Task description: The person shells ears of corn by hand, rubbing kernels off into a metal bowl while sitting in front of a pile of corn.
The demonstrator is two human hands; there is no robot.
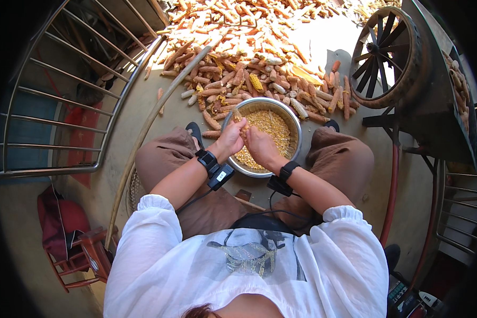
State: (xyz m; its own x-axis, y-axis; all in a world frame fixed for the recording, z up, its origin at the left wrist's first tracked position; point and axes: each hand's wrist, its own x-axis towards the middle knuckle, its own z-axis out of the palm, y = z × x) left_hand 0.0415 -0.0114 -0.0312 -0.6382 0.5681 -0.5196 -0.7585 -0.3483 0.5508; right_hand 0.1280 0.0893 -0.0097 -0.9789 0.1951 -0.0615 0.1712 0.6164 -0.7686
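Observation:
My left hand (231, 137) is closed around a corn cob (237, 116), whose reddish-brown tip sticks up past the fingers. Against the cob's lower part, my right hand (260, 145) presses with bent fingers; how much it grips is partly hidden. Both hands are over the left side of a round steel basin (296, 119), which holds loose yellow corn kernels (273, 123). The basin stands on the floor between my knees. Just beyond it lies a big heap of mostly bare corn cobs (222, 81), among them a cob with yellow kernels (256, 82).
A long wooden pole (155, 113) leans across the left side, near a metal barred rail (117, 99). At left stands a red wooden chair (97, 254). On the right is a machine with a spoked wheel (411, 59) and red legs (392, 190). Cables hang from both wrist devices.

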